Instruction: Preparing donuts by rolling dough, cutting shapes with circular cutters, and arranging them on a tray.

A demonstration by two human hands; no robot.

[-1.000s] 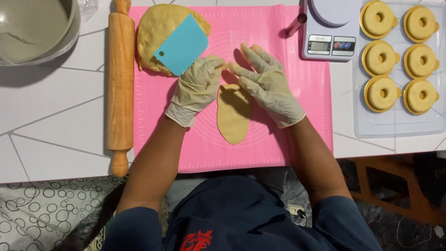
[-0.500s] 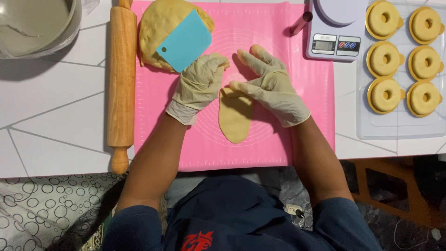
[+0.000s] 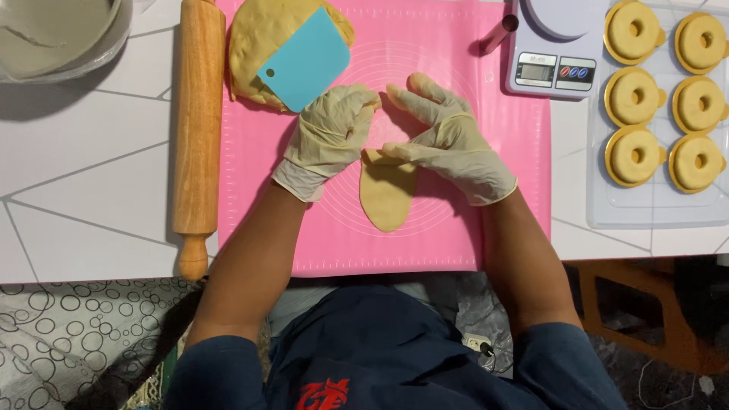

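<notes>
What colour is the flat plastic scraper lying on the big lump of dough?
The scraper is light blue, seen clearly in the head view, resting on the tan dough.

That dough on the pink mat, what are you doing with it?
A person in thin gloves is rolling up a flat oval of dough on the pink mat. The left hand and right hand curl its far edge. A bigger dough lump lies under a blue scraper. Ring-shaped pieces fill a tray.
</notes>
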